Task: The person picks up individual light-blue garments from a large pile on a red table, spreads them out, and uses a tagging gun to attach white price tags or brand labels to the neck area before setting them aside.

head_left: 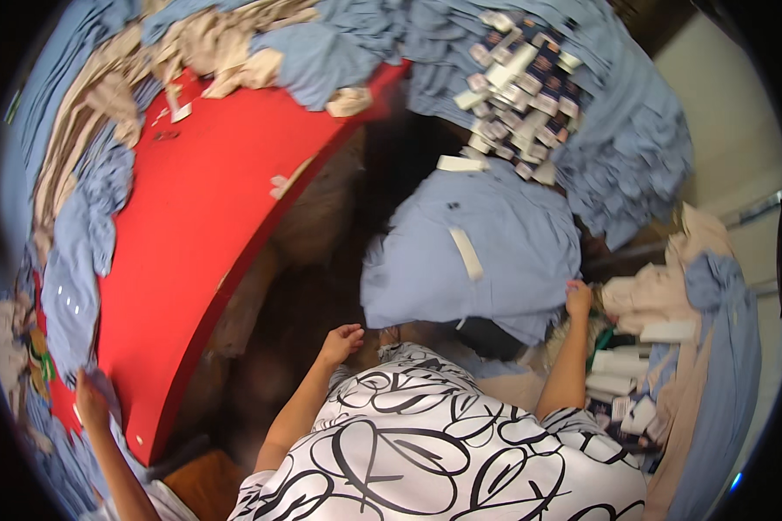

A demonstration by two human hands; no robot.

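A light blue garment is spread in front of me, with a pale strip across its middle and small dark marks near its top. My right hand is closed at the garment's right edge, fingertips pinching the cloth there. Just off the lower left corner is my left hand. Its fingers are curled together, and whatever they may hold cannot be made out.
A red table curves along the left, heaped with blue and beige cloth. Another person's hand touches blue cloth there. Many tagged pieces lie on blue fabric beyond the garment. Beige cloth and white packets sit at right.
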